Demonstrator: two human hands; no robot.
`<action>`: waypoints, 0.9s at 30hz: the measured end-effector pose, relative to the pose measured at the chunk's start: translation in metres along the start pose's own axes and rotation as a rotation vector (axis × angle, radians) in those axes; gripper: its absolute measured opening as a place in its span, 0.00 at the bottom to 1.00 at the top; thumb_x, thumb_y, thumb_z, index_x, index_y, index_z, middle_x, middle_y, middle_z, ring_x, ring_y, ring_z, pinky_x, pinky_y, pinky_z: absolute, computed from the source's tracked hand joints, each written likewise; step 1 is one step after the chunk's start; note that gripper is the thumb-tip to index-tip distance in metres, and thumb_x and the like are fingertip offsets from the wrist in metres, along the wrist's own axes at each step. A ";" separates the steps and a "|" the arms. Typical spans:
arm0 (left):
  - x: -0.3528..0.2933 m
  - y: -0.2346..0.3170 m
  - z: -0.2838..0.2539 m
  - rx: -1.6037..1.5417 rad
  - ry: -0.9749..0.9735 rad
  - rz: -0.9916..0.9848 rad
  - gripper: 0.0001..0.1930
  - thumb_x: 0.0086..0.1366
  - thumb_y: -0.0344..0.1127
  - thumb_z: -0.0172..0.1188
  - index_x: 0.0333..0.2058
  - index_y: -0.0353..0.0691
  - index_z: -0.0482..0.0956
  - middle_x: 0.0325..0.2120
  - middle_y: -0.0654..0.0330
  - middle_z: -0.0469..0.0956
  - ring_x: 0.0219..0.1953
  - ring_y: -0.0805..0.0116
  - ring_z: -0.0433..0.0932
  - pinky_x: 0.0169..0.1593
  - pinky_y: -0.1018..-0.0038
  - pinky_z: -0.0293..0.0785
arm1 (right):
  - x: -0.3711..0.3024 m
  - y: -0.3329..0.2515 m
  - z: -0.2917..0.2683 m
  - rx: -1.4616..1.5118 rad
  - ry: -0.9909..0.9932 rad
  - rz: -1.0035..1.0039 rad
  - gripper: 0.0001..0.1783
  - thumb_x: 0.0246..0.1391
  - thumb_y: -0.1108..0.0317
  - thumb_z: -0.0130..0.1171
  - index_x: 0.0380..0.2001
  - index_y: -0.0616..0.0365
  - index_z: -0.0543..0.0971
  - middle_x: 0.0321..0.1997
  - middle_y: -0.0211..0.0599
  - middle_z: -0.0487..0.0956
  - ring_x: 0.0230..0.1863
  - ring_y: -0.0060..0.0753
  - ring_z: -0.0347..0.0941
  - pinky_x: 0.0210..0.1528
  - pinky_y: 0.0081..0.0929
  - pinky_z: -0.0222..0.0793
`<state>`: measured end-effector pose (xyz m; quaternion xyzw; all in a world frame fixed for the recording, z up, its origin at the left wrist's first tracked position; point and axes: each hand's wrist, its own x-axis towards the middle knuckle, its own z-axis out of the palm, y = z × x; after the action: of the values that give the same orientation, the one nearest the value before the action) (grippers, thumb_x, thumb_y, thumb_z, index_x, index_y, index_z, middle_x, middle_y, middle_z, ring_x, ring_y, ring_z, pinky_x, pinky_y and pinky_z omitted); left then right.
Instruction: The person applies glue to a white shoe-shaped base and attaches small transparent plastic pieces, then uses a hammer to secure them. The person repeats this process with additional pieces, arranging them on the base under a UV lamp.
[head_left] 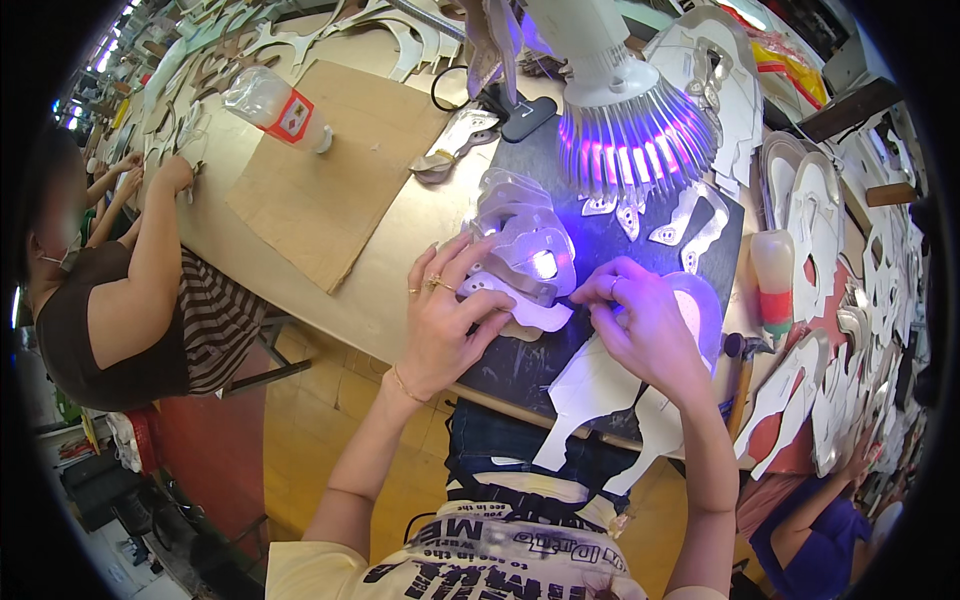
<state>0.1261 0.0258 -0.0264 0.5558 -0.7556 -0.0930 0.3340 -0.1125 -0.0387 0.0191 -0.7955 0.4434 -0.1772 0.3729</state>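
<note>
My left hand [450, 315] is closed, thumb and fingers pinching a small curved pale shoe-upper piece [540, 315] with small holes at one end. That piece lies over the near side of a stack of similar silvery shoe-upper pieces [515, 215]. Just right of the stack, my right hand [635, 320] has its thumb and fingertips pressed together; what they hold, if anything, is too small to make out. Beneath and beside the right hand, larger white shoe-upper pieces [588, 385] reach over the table's near edge. Purple light falls on the stack and my right hand.
A finned lamp [635, 135] glowing purple hangs over the dark work mat [500, 365]. Left stand a cardboard sheet [335, 180] and a clear plastic bottle [265, 100]. Right are another bottle [772, 280], a hammer [742, 375] and stacked uppers [815, 225]. A person [120, 290] works at left.
</note>
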 end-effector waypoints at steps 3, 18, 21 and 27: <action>-0.001 -0.001 0.001 0.009 -0.007 0.006 0.11 0.52 0.34 0.72 0.34 0.50 0.83 0.59 0.57 0.73 0.65 0.52 0.66 0.68 0.55 0.53 | 0.000 0.001 0.000 -0.038 -0.032 -0.016 0.12 0.54 0.78 0.56 0.41 0.60 0.82 0.39 0.42 0.79 0.41 0.41 0.78 0.42 0.34 0.74; 0.026 0.004 0.007 0.058 0.080 -0.022 0.12 0.59 0.31 0.66 0.42 0.44 0.83 0.57 0.54 0.74 0.59 0.49 0.70 0.64 0.57 0.57 | 0.010 0.005 0.001 0.018 0.085 0.010 0.18 0.53 0.74 0.54 0.48 0.57 0.81 0.35 0.41 0.81 0.37 0.41 0.79 0.42 0.38 0.69; 0.034 0.007 0.005 0.099 0.017 0.006 0.14 0.59 0.32 0.66 0.45 0.45 0.83 0.57 0.55 0.74 0.59 0.51 0.69 0.65 0.58 0.56 | 0.011 0.007 -0.001 -0.044 0.049 0.024 0.18 0.54 0.77 0.55 0.50 0.60 0.80 0.37 0.42 0.81 0.39 0.36 0.79 0.41 0.31 0.74; 0.035 0.013 -0.006 0.110 -0.145 0.040 0.10 0.55 0.34 0.68 0.37 0.48 0.83 0.57 0.58 0.72 0.61 0.55 0.66 0.66 0.56 0.52 | 0.013 0.007 0.003 -0.157 0.094 -0.001 0.18 0.54 0.73 0.57 0.49 0.58 0.81 0.38 0.40 0.81 0.38 0.40 0.78 0.43 0.36 0.69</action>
<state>0.1140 0.0001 -0.0011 0.5498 -0.7928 -0.0844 0.2492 -0.1079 -0.0507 0.0115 -0.8134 0.4725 -0.1795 0.2879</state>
